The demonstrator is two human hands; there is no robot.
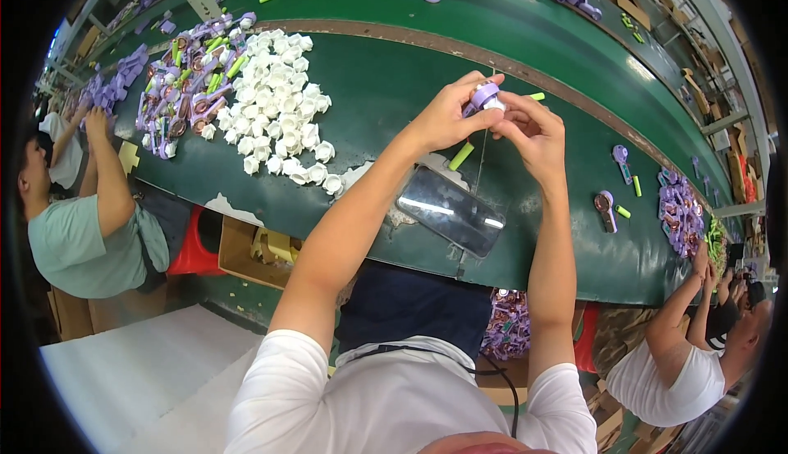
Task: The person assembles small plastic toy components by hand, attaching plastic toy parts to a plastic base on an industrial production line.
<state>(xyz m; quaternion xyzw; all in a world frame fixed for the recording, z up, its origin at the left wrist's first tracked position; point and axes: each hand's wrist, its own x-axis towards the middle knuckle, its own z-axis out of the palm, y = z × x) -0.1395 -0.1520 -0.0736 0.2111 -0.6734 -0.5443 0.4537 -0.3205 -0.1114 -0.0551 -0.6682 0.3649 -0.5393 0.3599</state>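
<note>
Over the green work surface, both my hands meet at one small purple plastic part (485,94) with a round ringed end and a white piece (494,104) at it. My left hand (447,116) grips the purple part between thumb and fingers. From the other side, the curled fingers of my right hand (535,132) close on the same part at its white piece; their tips are partly hidden. A bright green cylinder (461,156) lies below my hands, and another green cylinder (538,96) sticks out just beyond my right hand. A dark smartphone (451,209) rests nearer to me.
Left of my arms spreads a heap of white flower-shaped caps (279,101), beside a pile of purple parts (185,84) with green cylinders. Another purple heap (680,212) lies right. A raised brown rail (361,37) borders the far green belt (525,35). People work at both sides.
</note>
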